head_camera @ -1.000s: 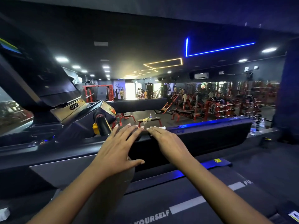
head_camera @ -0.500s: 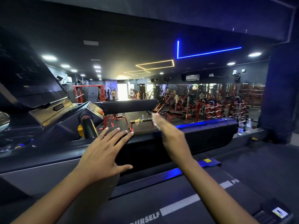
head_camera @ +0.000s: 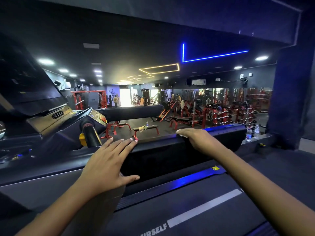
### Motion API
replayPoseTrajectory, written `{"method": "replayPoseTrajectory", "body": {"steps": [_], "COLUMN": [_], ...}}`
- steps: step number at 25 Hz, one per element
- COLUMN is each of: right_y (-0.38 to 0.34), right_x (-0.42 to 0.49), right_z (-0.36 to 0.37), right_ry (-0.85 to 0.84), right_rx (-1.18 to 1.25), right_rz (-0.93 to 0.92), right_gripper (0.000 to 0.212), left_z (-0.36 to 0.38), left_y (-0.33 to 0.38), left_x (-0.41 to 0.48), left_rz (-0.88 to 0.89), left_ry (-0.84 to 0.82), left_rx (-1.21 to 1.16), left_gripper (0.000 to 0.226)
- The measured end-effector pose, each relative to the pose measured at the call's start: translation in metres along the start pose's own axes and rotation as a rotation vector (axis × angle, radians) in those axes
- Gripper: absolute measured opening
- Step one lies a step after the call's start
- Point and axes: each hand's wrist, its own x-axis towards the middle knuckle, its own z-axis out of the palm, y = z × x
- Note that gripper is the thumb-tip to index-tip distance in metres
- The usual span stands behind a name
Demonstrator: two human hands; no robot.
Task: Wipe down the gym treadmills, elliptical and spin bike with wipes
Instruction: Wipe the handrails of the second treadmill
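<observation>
for a good result, keep the wipe (head_camera: 185, 136) flat and slide it along the top edge of the treadmill hood (head_camera: 221, 133) toward 3 o'clock, with even pressure. the right hand (head_camera: 196, 138) presses it there, fingers straight and close; the left hand (head_camera: 109, 160), at 8 o'clock from it, rests flat, fingers spread.
</observation>
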Motion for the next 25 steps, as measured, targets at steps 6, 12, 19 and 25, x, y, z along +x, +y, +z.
{"method": "replayPoseTrajectory", "body": {"steps": [6, 12, 19, 25], "right_y": [-0.049, -0.053, 0.034, -0.006], "right_x": [-0.011, -0.042, -0.062, -0.03], "right_z": [0.023, 0.065, 0.059, 0.048], "right_ry": [0.402, 0.529, 0.574, 0.56], "right_rx": [0.123, 0.005, 0.098, 0.094], "right_rz": [0.053, -0.038, 0.293, -0.082], "right_gripper": [0.05, 0.044, 0.053, 0.045], "left_z": [-0.001, -0.011, -0.002, 0.029], "left_y": [-0.002, 0.003, 0.04, 0.049], "left_x": [0.0, 0.022, 0.1, 0.095], "left_rz": [0.008, 0.024, 0.175, 0.247], "left_ry": [-0.017, 0.004, -0.169, -0.106], "left_rx": [0.008, -0.097, -0.212, -0.079], "left_gripper": [0.092, 0.081, 0.097, 0.082]}}
